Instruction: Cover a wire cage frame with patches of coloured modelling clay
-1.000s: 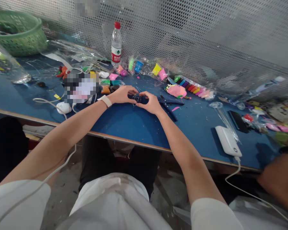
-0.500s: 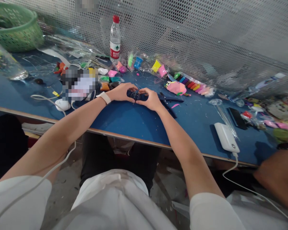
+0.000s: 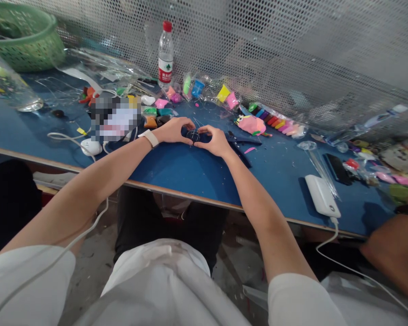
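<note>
Between my two hands is a small round wire frame (image 3: pixel 193 136), its thin strands crossing like a cage just above the blue tabletop. My left hand (image 3: pixel 175 131), with a pale band at the wrist, curls its fingers and thumb about the frame's left side. From the right, my right hand (image 3: pixel 215 141) pinches it with bent fingers and thumb. A dark tool with two long handles (image 3: pixel 240 149), seemingly pliers, lies just beyond my right wrist. A pink clay figure (image 3: pixel 250 124) rests farther back to the right.
A red-capped water bottle (image 3: pixel 165 56) stands by the perforated metal screen (image 3: pixel 258 45). Bagged clay pieces (image 3: pixel 224 93) line the back. At left are a green basket (image 3: pixel 30 47) and cables; at right, a white power bank (image 3: pixel 321 195), a dark phone (image 3: pixel 337 168) and another person's arm (image 3: pixel 396 244).
The whole view has shifted very slightly. Both hands stay around the wire frame, which appears turned a little between the fingers.
</note>
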`<state>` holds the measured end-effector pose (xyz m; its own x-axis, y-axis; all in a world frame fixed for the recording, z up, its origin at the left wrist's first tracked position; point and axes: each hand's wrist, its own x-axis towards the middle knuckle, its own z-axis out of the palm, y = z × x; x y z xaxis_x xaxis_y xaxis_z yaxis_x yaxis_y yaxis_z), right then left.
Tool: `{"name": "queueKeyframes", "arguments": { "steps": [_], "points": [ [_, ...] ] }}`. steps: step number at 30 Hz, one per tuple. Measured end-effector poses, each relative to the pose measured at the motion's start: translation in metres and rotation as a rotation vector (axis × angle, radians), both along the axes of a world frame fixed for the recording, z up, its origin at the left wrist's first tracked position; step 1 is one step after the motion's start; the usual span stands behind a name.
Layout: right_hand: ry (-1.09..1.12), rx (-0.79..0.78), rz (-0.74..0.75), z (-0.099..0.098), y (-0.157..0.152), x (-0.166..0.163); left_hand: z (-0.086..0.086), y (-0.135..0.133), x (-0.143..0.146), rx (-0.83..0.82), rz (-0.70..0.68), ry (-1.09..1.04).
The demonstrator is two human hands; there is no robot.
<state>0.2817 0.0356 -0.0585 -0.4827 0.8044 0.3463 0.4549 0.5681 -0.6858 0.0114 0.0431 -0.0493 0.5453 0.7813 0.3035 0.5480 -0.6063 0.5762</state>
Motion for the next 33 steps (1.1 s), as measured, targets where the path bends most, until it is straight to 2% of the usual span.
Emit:
{"name": "queueKeyframes", "arguments": {
  "steps": [13,20,27,33],
  "points": [
    [-0.013,-0.014,0.01,0.0004,0.0,0.0006,-0.0002,-0.0019,0.0006,0.028,0.044,-0.013],
    [-0.009,-0.007,0.006,0.0017,-0.0013,0.0004,-0.0009,-0.0062,0.0022,0.038,0.033,-0.043],
    [-0.007,-0.042,-0.005,0.0032,-0.0012,-0.0011,0.0012,-0.0033,-0.0021,0.048,-0.035,-0.018],
    [-0.009,-0.063,-0.007,0.0073,-0.005,-0.0014,-0.0003,-0.005,0.0009,0.072,-0.012,0.002]
  ]
}}
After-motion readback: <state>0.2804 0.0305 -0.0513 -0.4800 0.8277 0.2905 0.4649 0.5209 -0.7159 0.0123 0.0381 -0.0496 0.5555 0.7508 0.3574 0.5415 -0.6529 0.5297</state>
